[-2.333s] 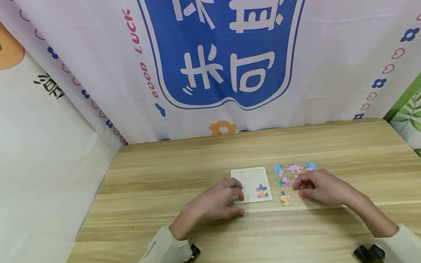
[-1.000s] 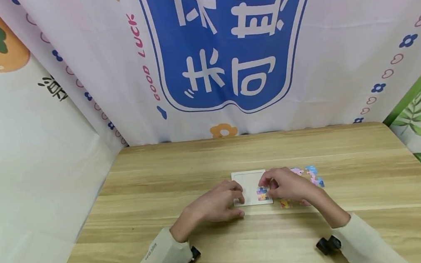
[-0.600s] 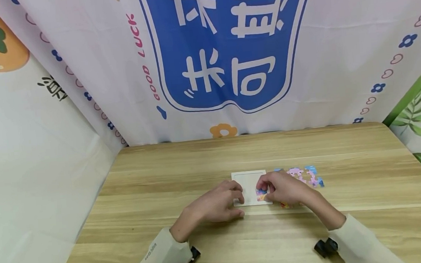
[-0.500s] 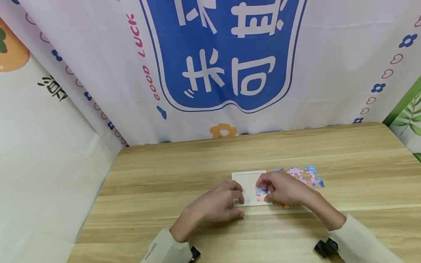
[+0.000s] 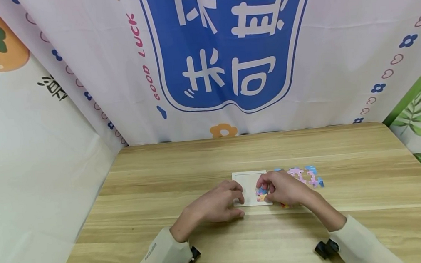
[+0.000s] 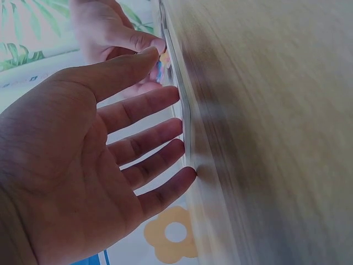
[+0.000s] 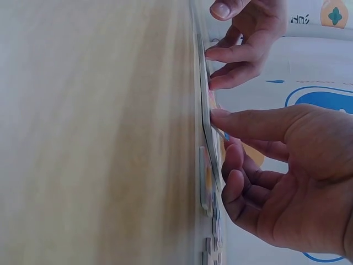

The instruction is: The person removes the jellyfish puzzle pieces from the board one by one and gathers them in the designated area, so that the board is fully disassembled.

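Observation:
A white puzzle tray (image 5: 248,181) lies flat on the wooden table. In its lower right corner are colourful joined puzzle pieces (image 5: 260,198), partly covered by my right hand (image 5: 287,188). Thumb and index finger of that hand pinch a puzzle piece (image 7: 223,134), which looks tilted in the right wrist view; its outline is mostly hidden. My left hand (image 5: 216,202) rests at the tray's left side with its fingers spread and slightly bent. In the left wrist view its fingertips (image 6: 175,126) touch the tray's edge, and the thumb is raised off it.
Several loose puzzle pieces (image 5: 295,171) in pink and blue lie right of the tray, some hidden behind the right hand. A yellow piece (image 5: 284,205) shows below that hand. A printed curtain (image 5: 180,126) hangs along the table's back edge.
My right hand has moved left from the loose pieces to the tray, bringing a puzzle piece, then lowered slightly. Lately it hardly moves. My left hand has stayed at the tray.

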The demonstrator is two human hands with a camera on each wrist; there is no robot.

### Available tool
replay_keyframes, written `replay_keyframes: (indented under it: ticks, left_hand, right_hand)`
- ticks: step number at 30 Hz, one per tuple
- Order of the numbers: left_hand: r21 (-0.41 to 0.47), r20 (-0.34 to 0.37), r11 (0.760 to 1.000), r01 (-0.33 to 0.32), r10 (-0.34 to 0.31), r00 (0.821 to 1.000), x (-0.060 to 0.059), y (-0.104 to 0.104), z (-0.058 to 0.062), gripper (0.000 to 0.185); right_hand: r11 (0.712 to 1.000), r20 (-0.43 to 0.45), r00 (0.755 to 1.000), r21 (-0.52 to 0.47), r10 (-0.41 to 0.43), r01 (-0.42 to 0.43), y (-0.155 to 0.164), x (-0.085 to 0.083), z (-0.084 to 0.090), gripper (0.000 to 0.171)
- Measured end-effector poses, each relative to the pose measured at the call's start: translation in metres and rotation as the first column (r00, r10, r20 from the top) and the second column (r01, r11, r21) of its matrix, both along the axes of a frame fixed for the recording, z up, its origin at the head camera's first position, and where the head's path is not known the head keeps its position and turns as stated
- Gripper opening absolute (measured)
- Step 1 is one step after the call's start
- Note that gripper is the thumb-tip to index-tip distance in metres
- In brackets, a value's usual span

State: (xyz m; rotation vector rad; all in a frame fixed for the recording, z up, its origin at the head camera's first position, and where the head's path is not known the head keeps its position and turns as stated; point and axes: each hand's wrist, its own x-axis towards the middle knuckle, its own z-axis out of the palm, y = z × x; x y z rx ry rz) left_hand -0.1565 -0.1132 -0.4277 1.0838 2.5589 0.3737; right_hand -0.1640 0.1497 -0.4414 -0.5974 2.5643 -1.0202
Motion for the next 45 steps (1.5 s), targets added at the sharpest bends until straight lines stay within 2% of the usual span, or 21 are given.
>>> replay_keyframes:
  ticks: [17,24,35,38,45]
  left_hand:
    - [-0.001,0.008,1.0,-0.012,0.012,1.0,0.001,-0.001,-0.001,0.028]
    - [-0.003,-0.001,1.0,-0.005,0.005,1.0,0.002,-0.001,-0.001,0.028]
    - [0.011,-0.002,1.0,0.001,-0.001,1.0,0.003,-0.001,0.0,0.029]
    - [0.012,-0.003,1.0,0.004,-0.004,1.0,0.003,-0.001,0.0,0.028]
    - [0.013,-0.004,1.0,0.001,-0.001,1.0,0.003,-0.001,0.001,0.028]
  right_hand:
    - [0.996,0.016,0.999,-0.087,0.03,-0.028,0.01,0.0,-0.001,0.015]
    - [0.992,0.02,0.998,-0.115,0.063,-0.06,0.026,0.0,0.0,0.013]
    - [0.991,-0.003,0.998,-0.112,0.07,-0.07,0.058,0.005,0.001,0.013]
    - [0.99,0.011,0.998,-0.129,0.067,-0.065,0.067,0.008,0.002,0.012]
    - [0.978,0.133,0.989,-0.206,0.058,-0.029,0.086,0.015,0.003,0.016]
